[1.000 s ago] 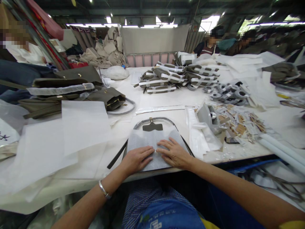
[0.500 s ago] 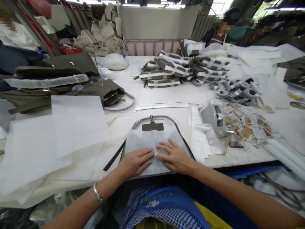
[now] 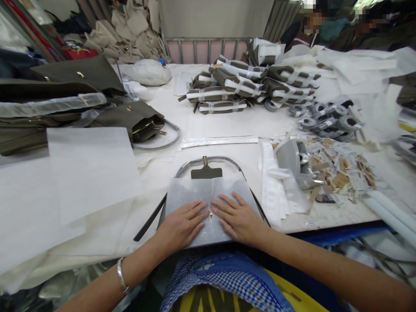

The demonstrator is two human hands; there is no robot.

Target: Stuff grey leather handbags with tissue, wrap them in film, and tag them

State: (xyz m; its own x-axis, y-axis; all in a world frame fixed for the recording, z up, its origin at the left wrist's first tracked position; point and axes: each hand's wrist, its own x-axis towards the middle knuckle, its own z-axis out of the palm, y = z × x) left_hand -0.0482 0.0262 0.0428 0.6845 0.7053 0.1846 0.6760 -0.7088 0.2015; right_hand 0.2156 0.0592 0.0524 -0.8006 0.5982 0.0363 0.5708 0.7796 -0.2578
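Note:
In front of me lies an olive handbag flat on the table, its front covered by a sheet of white tissue paper [image 3: 188, 190]. A small metal clasp [image 3: 211, 214] pokes through the paper between my hands. My left hand [image 3: 183, 223] rests flat on the paper's left half, fingers stretched out. On the right half, my right hand [image 3: 240, 216] lies flat with its fingers spread. Above the paper show an olive flap tab [image 3: 206, 173] and the plastic-wrapped handle [image 3: 227, 160]. A dark strap [image 3: 149, 219] sticks out at the left.
Olive bags [image 3: 81, 86] and loose paper sheets [image 3: 94, 169] lie at left. Wrapped bundles [image 3: 234, 84] are stacked at the back. To the right are a tape dispenser [image 3: 292, 162], many small tags [image 3: 341, 164] and grey rolls [image 3: 328, 117]. A co-worker [image 3: 302, 30] is beyond.
My hands have moved slightly apart over the paper and remain flat on it, leaving the clasp more visible. The view has tilted downward.

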